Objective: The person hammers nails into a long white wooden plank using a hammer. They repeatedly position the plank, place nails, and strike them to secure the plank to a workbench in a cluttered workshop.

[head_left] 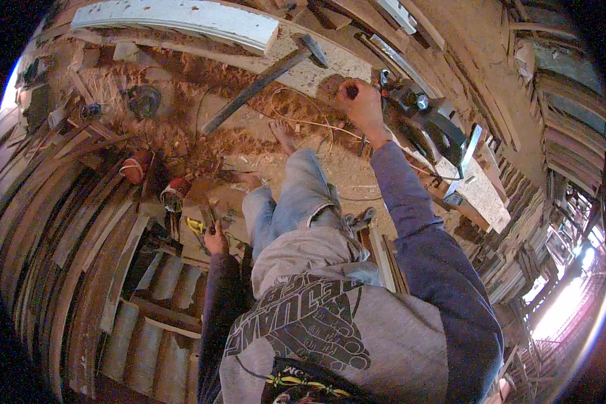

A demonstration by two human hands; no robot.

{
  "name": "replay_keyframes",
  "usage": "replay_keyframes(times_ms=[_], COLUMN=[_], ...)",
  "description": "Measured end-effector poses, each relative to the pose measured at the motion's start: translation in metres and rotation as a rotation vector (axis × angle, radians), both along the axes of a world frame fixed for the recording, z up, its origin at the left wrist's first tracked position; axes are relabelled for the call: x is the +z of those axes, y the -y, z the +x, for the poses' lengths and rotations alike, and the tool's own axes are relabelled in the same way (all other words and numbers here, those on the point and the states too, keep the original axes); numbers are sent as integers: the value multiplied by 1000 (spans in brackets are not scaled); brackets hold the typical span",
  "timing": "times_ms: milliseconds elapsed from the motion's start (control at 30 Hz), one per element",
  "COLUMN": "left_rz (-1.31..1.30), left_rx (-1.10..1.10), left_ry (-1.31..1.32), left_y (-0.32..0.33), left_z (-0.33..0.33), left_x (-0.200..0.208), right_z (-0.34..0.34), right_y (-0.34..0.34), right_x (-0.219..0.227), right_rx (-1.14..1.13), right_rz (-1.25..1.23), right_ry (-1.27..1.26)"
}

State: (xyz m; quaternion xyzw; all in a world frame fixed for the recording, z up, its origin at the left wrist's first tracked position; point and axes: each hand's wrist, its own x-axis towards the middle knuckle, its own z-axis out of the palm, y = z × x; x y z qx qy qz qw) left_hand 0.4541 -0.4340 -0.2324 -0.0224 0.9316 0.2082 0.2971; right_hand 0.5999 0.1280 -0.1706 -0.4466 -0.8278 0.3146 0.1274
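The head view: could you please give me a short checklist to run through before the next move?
1. Right hand away from the dark power tool with shiny metal parts: not ok; it is close beside it.
2. Right grip known: cannot tell; the fingers are curled, contents unclear.
3. Left hand secure on the narrow dark-brown piece: cannot tell; it is at the piece's lower end.
4. Long dark-handled tool with a grey metal head fully on the pale speckled bench: not ok; its handle juts past the edge.
5. Feet covered: not ok; they look bare.
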Motion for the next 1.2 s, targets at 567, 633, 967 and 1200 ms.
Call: replay_keyframes(times_ms=[567, 633, 967, 1200], left_rz=[1438, 1872, 1893, 1911], left_rx=[708, 354, 616, 341], left_ry=[970, 1121, 1277, 1295], left_y=[-257, -306, -373, -372], left_z=[-45, -43, -3, -1], left_x=[143, 156, 201, 194], right_z=[3, -6, -49, -46], right_y=[34, 56, 128, 125], right_x=[67, 100, 183, 188], right_rx=[-512, -454, 313, 281], right_rz=[-1224, -1391, -235, -151], right_ry=[-746, -774, -321, -310])
